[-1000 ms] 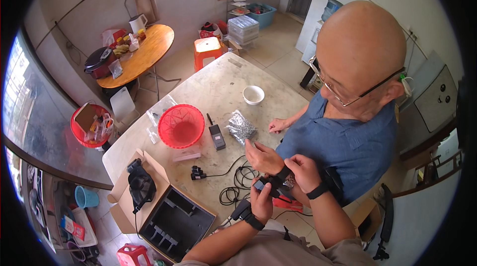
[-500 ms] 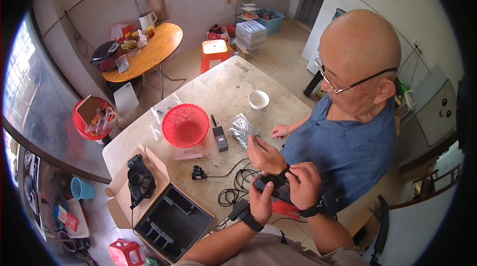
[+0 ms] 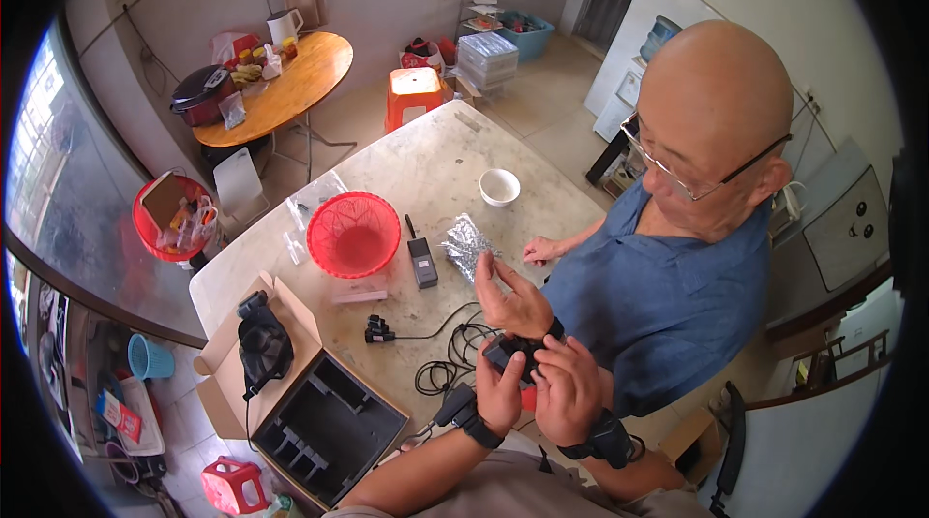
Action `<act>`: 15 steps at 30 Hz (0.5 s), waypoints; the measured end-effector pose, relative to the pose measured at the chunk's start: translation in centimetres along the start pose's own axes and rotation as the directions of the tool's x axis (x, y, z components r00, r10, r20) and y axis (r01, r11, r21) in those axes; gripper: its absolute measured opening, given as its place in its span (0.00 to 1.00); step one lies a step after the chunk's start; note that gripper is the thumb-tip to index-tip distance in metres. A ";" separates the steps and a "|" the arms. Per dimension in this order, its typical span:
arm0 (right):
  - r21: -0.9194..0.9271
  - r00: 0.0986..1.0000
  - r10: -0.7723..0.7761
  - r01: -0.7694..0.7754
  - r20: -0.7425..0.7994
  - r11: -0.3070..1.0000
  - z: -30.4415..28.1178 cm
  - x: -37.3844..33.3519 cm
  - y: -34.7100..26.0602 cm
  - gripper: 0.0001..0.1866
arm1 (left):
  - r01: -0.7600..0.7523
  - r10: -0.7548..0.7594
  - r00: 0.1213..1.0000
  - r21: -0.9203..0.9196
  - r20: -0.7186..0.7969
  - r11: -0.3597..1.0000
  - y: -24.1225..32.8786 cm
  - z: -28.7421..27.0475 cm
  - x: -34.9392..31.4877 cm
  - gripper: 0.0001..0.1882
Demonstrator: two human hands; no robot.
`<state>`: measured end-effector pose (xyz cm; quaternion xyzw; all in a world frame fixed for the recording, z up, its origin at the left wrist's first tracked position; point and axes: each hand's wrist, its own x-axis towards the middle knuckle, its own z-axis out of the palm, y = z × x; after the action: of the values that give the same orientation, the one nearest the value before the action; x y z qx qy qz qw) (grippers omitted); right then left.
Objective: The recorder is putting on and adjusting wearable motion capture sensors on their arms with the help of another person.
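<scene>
A person in a blue shirt holds out a hand (image 3: 511, 300) in front of me, palm upward, with a black strap (image 3: 554, 328) round the wrist. My left hand (image 3: 499, 392) grips a black box-shaped device (image 3: 507, 352) beneath that wrist, thumb on its near side. Close beside it, my right hand (image 3: 567, 394) is bent against the wrist and strap, fingers together; its fingertips partly hide the strap. Both my wrists wear black bands with modules. Black cable (image 3: 447, 375) lies coiled on the table beside my left hand.
On the pale table (image 3: 435, 141) are a red basket (image 3: 354, 236), a white bowl (image 3: 499, 187), a silver foil packet (image 3: 466, 245), a grey handheld device with an antenna (image 3: 422, 263) and a small black camera-like part (image 3: 378, 328). An open carton with black foam (image 3: 334, 426) holds black headgear (image 3: 263, 344) on its flap.
My right hand has turned and shifted left, closer to my left hand, its fingers now along the wrist. The black device has tilted slightly. The view has shifted a little.
</scene>
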<state>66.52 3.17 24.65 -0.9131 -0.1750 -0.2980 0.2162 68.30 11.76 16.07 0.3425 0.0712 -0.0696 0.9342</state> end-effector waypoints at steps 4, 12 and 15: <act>0.048 0.998 -0.053 0.051 0.031 0.998 0.2 -0.3 -1.2 0.09 | 0.086 -0.086 0.996 0.001 0.007 0.996 0.5 -0.4 -0.2 0.18; 0.249 0.955 0.297 -0.288 0.003 0.925 -0.7 2.1 2.1 0.06 | 0.038 -0.034 0.995 -0.043 0.091 0.998 0.4 -1.4 -0.3 0.19; 0.313 0.896 0.435 -0.440 0.090 0.842 -0.7 1.5 3.7 0.03 | 0.056 -0.048 0.990 -0.053 0.133 0.997 0.1 -1.9 -0.6 0.20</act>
<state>69.02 -0.04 24.97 -0.8828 -0.0103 -0.2008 0.4245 67.59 13.07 14.79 0.3084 0.0202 -0.1144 0.9441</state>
